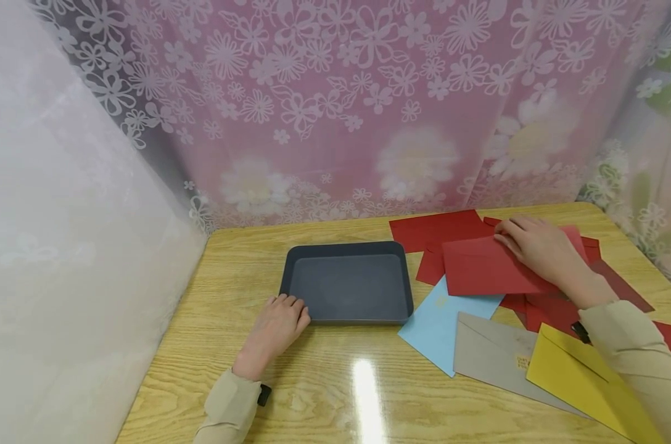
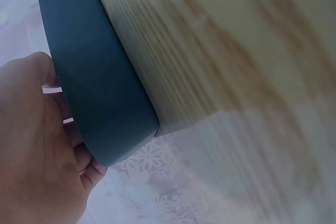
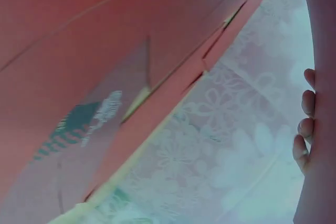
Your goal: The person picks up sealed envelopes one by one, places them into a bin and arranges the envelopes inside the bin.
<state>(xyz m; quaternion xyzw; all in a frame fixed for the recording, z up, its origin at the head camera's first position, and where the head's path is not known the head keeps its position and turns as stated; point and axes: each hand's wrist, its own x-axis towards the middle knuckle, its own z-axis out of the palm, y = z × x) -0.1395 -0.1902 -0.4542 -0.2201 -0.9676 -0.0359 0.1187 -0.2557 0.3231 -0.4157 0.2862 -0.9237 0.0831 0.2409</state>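
My left hand (image 1: pixel 277 324) grips the near left corner of a dark grey rectangular tray (image 1: pixel 346 287), its fingers curled over the rim. Up close in the left wrist view, the thumb and fingers of that hand (image 2: pixel 39 145) lie along the rim above the tray's outer wall (image 2: pixel 100 66). To the right, my right hand (image 1: pixel 541 250) holds a red envelope (image 1: pixel 491 268) raised above a spread of other red envelopes (image 1: pixel 441 231). In the right wrist view, several fingertips (image 3: pixel 307 103) curl past the edge of the held envelope (image 3: pixel 321 182); its thumb is hidden there.
A light blue envelope (image 1: pixel 438 327), a grey envelope (image 1: pixel 491 345) and a yellow envelope (image 1: pixel 580 376) overlap on the wooden table (image 1: pixel 313 382), right of the tray. Flowered curtains (image 1: pixel 324 123) close off the back and right, with a whitish sheet (image 1: pixel 80 246) on the left.
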